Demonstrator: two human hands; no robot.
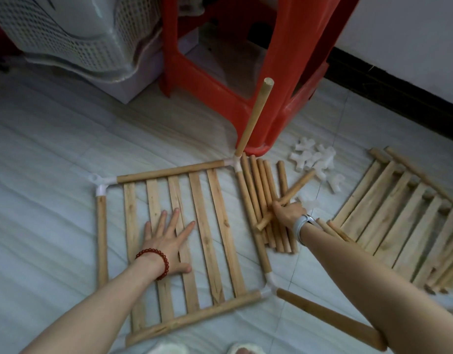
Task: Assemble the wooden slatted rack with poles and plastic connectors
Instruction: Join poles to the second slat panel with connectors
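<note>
No readable text anywhere in view.

The wooden slats point(202, 236), poles point(269, 200), white plastic connectors point(315, 159), red stool point(284, 72) and white basket point(67, 34) carry no legible words, labels, brand marks or numbers.

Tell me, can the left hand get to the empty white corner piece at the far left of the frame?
Probably yes. The left hand lies flat on the slats, and nothing sits between it and the white corner piece.

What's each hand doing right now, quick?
Left hand: open, flat on the slatted panel.
Right hand: gripping a loose pole from the pile.
</note>
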